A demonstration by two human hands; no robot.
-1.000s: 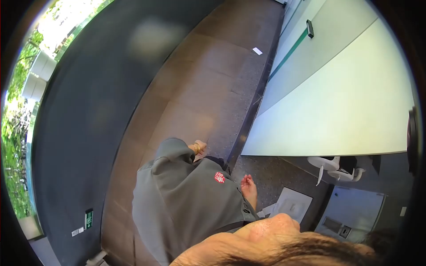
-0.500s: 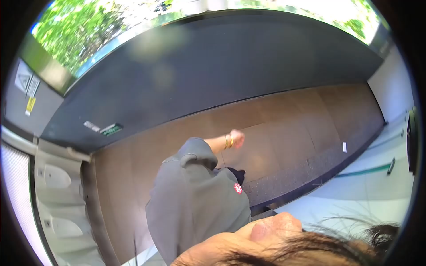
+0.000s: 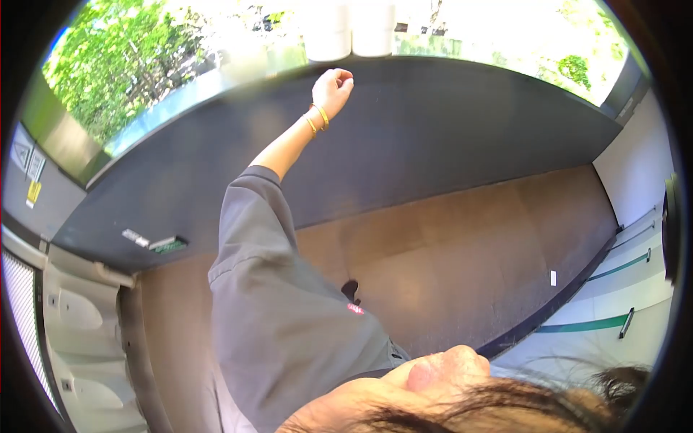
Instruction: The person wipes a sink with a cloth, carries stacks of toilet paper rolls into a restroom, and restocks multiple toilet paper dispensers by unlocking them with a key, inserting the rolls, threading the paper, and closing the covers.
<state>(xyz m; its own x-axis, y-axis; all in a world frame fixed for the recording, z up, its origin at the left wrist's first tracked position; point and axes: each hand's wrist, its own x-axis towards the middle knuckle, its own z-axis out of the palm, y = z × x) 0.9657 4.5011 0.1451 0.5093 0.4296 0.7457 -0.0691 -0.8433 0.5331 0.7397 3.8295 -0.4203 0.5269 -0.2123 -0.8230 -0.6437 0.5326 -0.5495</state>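
My left hand (image 3: 333, 92) is raised in front of the dark wall panel (image 3: 447, 123), on an outstretched arm with gold bracelets (image 3: 317, 121) at the wrist. Its fingers are curled in, and nothing shows in them. Just above it in view, two white cylindrical containers (image 3: 328, 35) stand side by side at the bright window ledge; a small gap shows between them and the hand. The grey sleeve (image 3: 253, 216) covers the upper arm. My right hand is out of view.
Brown floor tiles (image 3: 433, 252) run along the panel, with a small white piece (image 3: 553, 278) on them. White basin-like fixtures (image 3: 79, 310) line the left side. A green sign (image 3: 168, 245) is low on the panel. Pale doors (image 3: 606, 339) stand at the right.
The view has swung round toward the window. My left hand has risen from low beside the body to just below the white containers. My right hand, seen one second ago, has left the view.
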